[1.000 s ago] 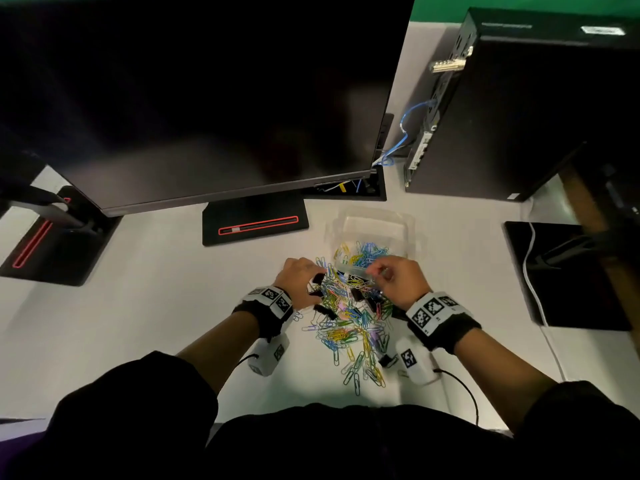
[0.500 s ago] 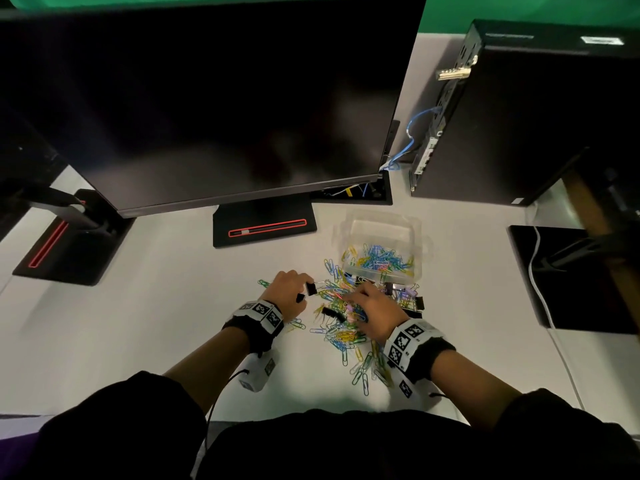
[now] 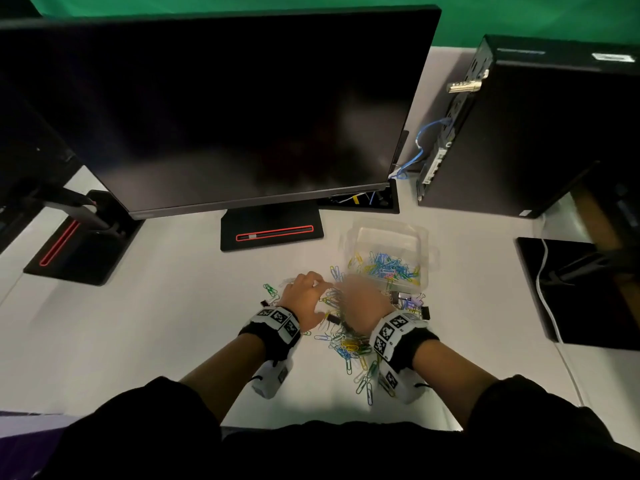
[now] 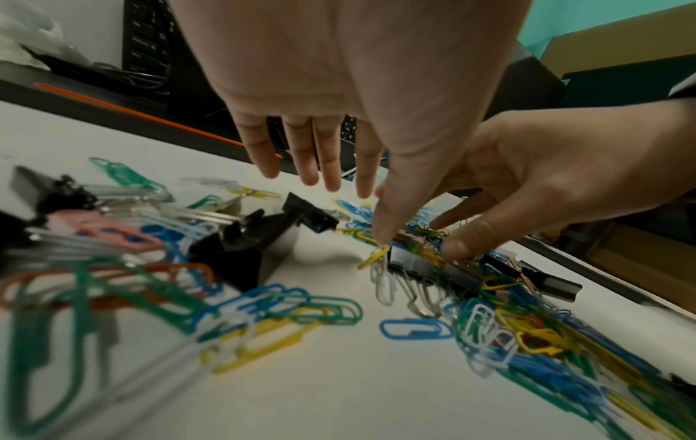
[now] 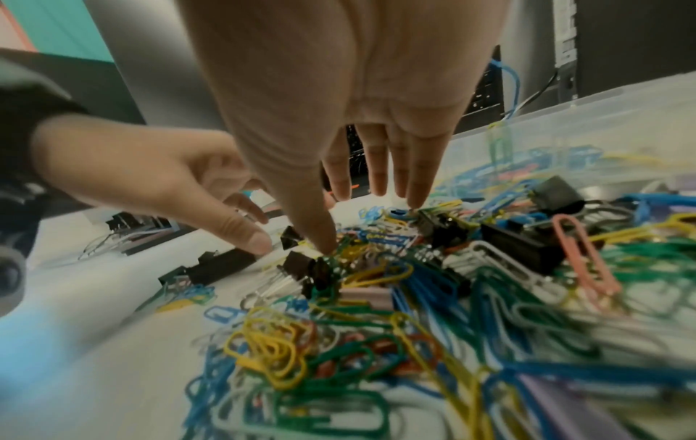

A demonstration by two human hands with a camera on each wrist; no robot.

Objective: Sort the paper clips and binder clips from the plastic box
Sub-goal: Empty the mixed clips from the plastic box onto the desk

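Note:
A heap of coloured paper clips mixed with black binder clips lies on the white desk in front of the clear plastic box, which still holds more paper clips. My left hand hovers over the heap's left edge with straight fingers, its thumb tip touching a yellow clip. My right hand, motion-blurred, sits beside it over the heap; its fingers are spread and its thumb presses into the clips. Neither hand holds anything. Loose black binder clips lie left of the heap.
A large monitor on a black stand rises just behind the work area. A black computer tower stands at the back right, and a black pad with a white cable lies at the right. A second monitor base is at the left.
My left hand pinched a black binder clip half a second ago and now holds nothing. My right hand has slid left across the heap, close to the left hand.

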